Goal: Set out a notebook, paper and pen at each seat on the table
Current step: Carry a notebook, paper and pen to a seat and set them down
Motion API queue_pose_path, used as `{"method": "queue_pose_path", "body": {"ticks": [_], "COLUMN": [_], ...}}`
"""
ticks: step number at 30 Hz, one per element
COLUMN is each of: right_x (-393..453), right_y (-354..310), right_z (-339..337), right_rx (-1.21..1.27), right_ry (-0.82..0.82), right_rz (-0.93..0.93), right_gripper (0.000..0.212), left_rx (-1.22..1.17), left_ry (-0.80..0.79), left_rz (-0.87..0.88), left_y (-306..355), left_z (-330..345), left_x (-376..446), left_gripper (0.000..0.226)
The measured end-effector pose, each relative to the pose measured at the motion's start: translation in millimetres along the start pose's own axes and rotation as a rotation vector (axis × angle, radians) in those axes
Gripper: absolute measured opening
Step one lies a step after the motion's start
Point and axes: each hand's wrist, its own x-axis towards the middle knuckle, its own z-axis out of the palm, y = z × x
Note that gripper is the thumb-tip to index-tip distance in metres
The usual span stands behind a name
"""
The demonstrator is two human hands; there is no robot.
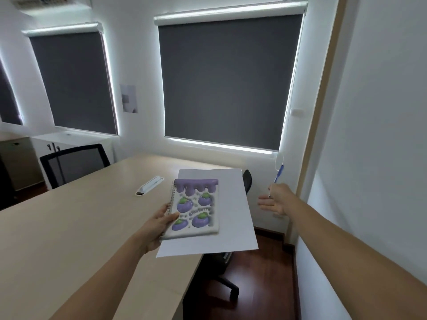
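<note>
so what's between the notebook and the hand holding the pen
In the head view, only the white paper under the notebook juts out toward the right hand holding the pen; beyond its edge, open air.

The notebook [196,210] is spiral-bound along its left edge, its pale cover printed with purple berries under a dripping purple band. It lies face up on a plain white sheet of paper [227,211], and both are held together, nearly level, above the right edge of the bench [76,227], the paper jutting out past that edge. The pen [276,179] is blue and slim, held well to the right of the bench, tilted with its top end up
</note>
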Motion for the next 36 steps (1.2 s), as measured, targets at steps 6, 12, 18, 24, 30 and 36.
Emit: {"method": "queue_pose_path", "body": {"ticks": [6, 12, 18, 24, 30, 36], "right_x": [148, 300, 382, 487, 566, 637], "right_y": [-3, -40, -53, -56, -36, 4], "right_z": [-15, 48, 159, 250, 320, 411], "right_rx": [-0.271, -0.599, -0.6, -0.601, -0.751, -0.884], "right_ry": [0.054, -0.063, -0.253, -0.295, -0.328, -0.43], "right_rz": [0.019, -0.188, -0.181, -0.026, -0.029, -0.148], "right_gripper": [0.026, 0.02, 0.013, 0.021, 0.014, 0.014], "left_rx": [-0.001, 0.006, 0.0, 0.021, -0.074, -0.059], "left_ry": [0.23, 0.488, 0.811, 0.935, 1.049, 1.194], "left_rz": [-0.018, 0.032, 0.073, 0.072, -0.086, -0.257], "left_y": [-18, -2, -17, -29, -85, -146], "left_z": [-27, -61, -123, -154, -174, -210], "left_x": [92, 176, 238, 348, 424, 490], "left_gripper": [0.035, 0.034, 0.037, 0.02, 0.027, 0.044]}}
